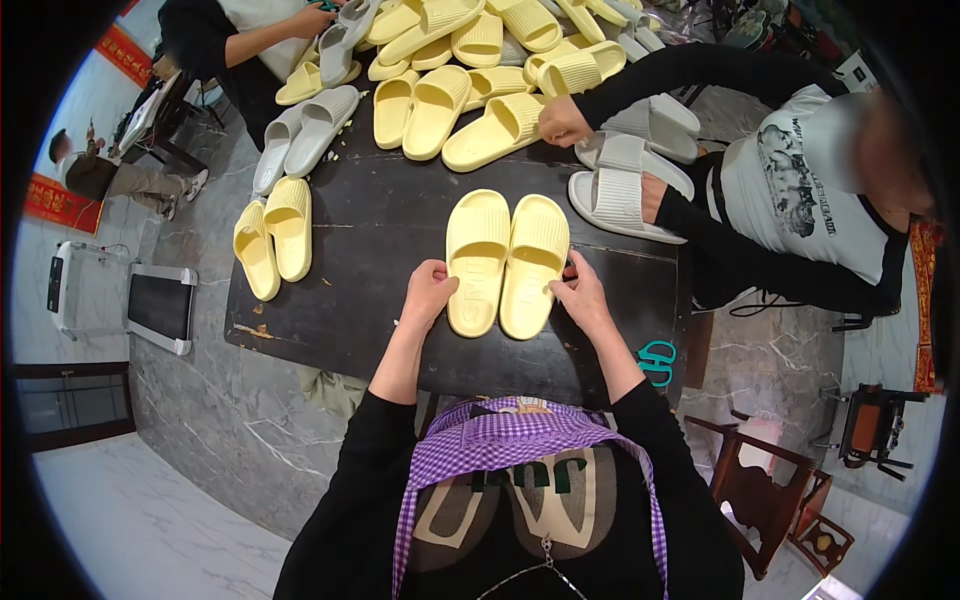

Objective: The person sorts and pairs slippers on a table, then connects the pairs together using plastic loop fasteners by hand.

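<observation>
Left fingers: curled on the heel edge of the left slide [477,262], thumb on top, clamped on its rim. The left hand [428,293] pins it flat to the table.
Right fingers: bent around the outer heel edge of the right slide [534,265], closed on it. The right hand [582,295] mirrors the other.
Why held so: each hand presses inward from its own side, which looks meant to keep the two slides square against each other, heels level.
Pair: the two yellow slides lie side by side, touching along their inner edges, toes pointing away from the person, in the middle of the table's near half.
Material: soft-looking moulded foam, matte pale yellow, thick rounded soles, a broad ribbed strap over each toe end, raised lettering in the footbeds.
Table [350,300]: dark, flat, scuffed, with chipped paint near its left corner.
Second pair [273,240]: yellow slides paired at the left edge, well apart from the hands.
Heap [470,70]: many yellow and grey slides piled loosely at the far end.
White slides [625,195]: ribbed, under the hands of a person seated at the right.
Scissors [656,360]: teal handles, at the near right edge, just beside the right forearm.
Apron [500,440]: purple checked, worn by the person.
</observation>
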Demonstrator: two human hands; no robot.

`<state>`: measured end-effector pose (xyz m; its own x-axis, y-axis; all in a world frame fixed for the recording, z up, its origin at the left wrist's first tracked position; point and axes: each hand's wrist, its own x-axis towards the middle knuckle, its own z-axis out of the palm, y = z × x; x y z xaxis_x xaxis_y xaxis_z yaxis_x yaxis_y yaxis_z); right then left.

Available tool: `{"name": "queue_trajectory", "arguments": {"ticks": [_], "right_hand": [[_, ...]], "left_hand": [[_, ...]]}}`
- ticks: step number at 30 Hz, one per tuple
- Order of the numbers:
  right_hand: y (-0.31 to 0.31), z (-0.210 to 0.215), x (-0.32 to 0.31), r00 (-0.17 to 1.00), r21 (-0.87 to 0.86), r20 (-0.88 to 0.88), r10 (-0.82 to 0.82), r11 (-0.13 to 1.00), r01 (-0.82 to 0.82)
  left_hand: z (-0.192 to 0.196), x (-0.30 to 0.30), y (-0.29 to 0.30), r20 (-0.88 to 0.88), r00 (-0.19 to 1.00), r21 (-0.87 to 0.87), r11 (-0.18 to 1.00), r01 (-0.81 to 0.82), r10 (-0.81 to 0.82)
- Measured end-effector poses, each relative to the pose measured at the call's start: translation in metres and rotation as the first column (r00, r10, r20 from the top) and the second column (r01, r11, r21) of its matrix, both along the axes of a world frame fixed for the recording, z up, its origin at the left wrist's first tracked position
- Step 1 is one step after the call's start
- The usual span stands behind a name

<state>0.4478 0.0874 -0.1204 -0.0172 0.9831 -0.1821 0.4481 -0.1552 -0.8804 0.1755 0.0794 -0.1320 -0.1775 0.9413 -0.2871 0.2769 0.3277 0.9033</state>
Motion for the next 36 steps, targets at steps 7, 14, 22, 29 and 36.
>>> {"name": "queue_trajectory", "arguments": {"ticks": [7, 14, 22, 29, 36], "right_hand": [[0.002, -0.002, 0.0, 1.0, -0.001, 0.007, -0.004, 1.0, 0.004], [0.0, -0.004, 0.001, 1.0, 0.032, 0.012, -0.023, 0.999, 0.023], [-0.001, -0.002, 0.001, 1.0, 0.007, -0.001, -0.01, 1.0, 0.01], [-0.002, -0.001, 0.002, 1.0, 0.028, 0.024, -0.019, 0.999, 0.018], [-0.001, -0.005, 0.012, 1.0, 0.136, 0.011, 0.003, 0.991, -0.004]], "left_hand": [[0.012, 0.006, -0.01, 0.176, 0.982, -0.065, 0.996, -0.063, 0.074], [0.011, 0.004, -0.011, 0.221, 0.967, -0.058, 0.992, -0.113, 0.123], [-0.001, -0.009, -0.009, 0.143, 0.972, -0.061, 0.982, -0.178, 0.185], [0.001, -0.01, -0.011, 0.04, 0.989, 0.028, 0.989, -0.144, 0.143], [0.016, 0.016, -0.028, -0.491, 0.865, 0.478, 0.863, 0.165, 0.106]]}}
